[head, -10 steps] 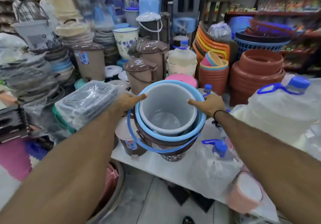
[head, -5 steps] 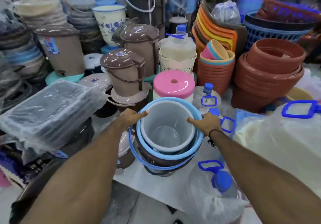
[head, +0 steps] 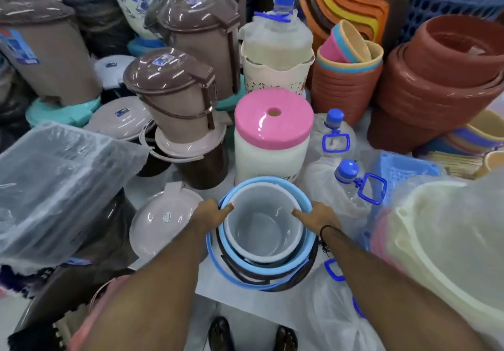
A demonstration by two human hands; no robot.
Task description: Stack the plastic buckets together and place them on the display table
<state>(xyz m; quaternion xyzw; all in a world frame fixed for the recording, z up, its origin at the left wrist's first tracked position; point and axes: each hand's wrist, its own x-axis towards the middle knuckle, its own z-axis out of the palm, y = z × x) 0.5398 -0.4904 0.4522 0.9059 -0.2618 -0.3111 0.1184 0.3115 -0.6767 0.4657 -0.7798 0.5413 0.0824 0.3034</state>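
A nested stack of plastic buckets [head: 264,230] sits low over the white display table [head: 253,304]: a grey-white bucket inside a light blue one, with a dark brown one outermost and a blue handle hanging down around it. My left hand [head: 211,214] grips the stack's left rim with the thumb over the edge. On the right rim, my right hand [head: 316,217] holds on the same way. I cannot tell if the stack's bottom touches the table.
Just behind the stack stands a pink-lidded white container [head: 271,135]. Brown lidded bins [head: 174,91] and loose pale lids [head: 163,220] crowd the left, wrapped water jugs [head: 346,184] the right. Terracotta pots [head: 436,78] are at the back right, a bagged tray [head: 57,187] at the left.
Both hands have carried the bucket stack forward and down toward the table, close in front of the pink-lidded container. The view has tilted further downward.
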